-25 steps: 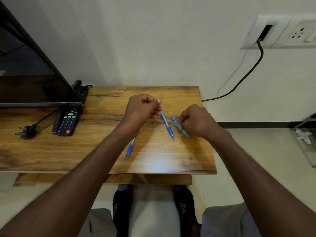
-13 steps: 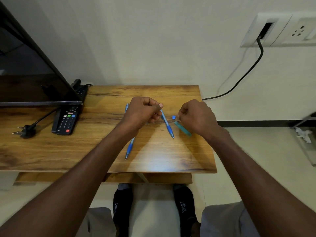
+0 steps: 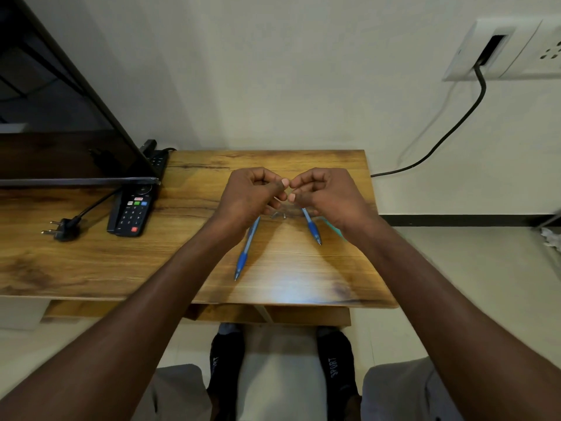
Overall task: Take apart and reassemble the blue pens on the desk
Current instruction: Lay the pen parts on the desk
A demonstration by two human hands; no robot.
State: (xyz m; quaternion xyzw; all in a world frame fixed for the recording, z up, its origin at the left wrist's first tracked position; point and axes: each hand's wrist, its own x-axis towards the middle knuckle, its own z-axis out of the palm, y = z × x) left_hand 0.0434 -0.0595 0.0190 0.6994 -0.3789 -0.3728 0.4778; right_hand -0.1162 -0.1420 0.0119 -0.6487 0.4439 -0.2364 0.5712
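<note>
Curled hands (image 3: 288, 192) fingertip to fingertip

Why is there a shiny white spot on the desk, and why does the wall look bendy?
In the head view, the white patch on the desk is glare from a light; the hands cast soft shadows near the pens; the wide-angle lens curves the wall and the socket.

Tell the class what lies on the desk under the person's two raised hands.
Under the left hand and right hand, two blue pens, small metal bits and a teal piece show on the desk. The pens' upper ends are covered.
</note>
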